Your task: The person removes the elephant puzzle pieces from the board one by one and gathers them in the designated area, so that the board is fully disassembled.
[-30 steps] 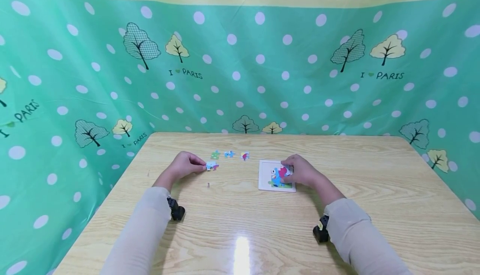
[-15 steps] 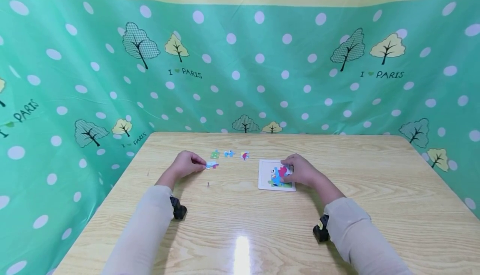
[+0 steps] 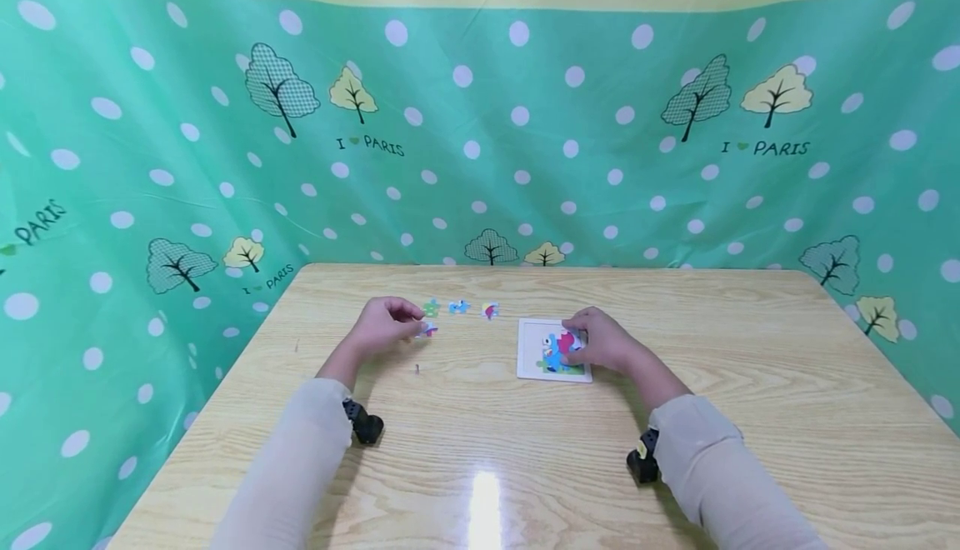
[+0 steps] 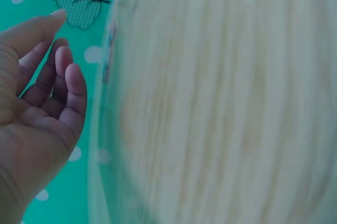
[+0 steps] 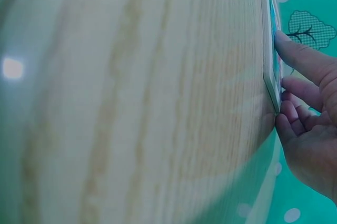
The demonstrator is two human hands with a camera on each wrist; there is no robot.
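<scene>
In the head view, my left hand [image 3: 382, 325] is over a small blue-and-pink puzzle piece [image 3: 429, 330] and partly covers it. Its fingers are loosely curled in the left wrist view, where the hand [image 4: 45, 90] shows nothing between thumb and fingers. On the right, a white-framed puzzle board [image 3: 529, 352] lies flat, partly filled with a blue and red picture [image 3: 555, 350]. My right hand [image 3: 606, 342] holds the board at its right side, thumb over the picture and fingers along the edge, as the hand [image 5: 310, 103] also shows in the right wrist view.
Behind the left hand lie a green puzzle piece [image 3: 431, 308], a blue one [image 3: 458, 307] and a yellow-and-red one [image 3: 490, 311]. A tiny dark object or mark [image 3: 417, 368] is nearer on the wooden table [image 3: 465, 425]. A green dotted curtain [image 3: 450, 117] hangs behind.
My left hand has moved a little right and away from me, covering more of the blue-and-pink puzzle piece. The right hand and the board have stayed in place.
</scene>
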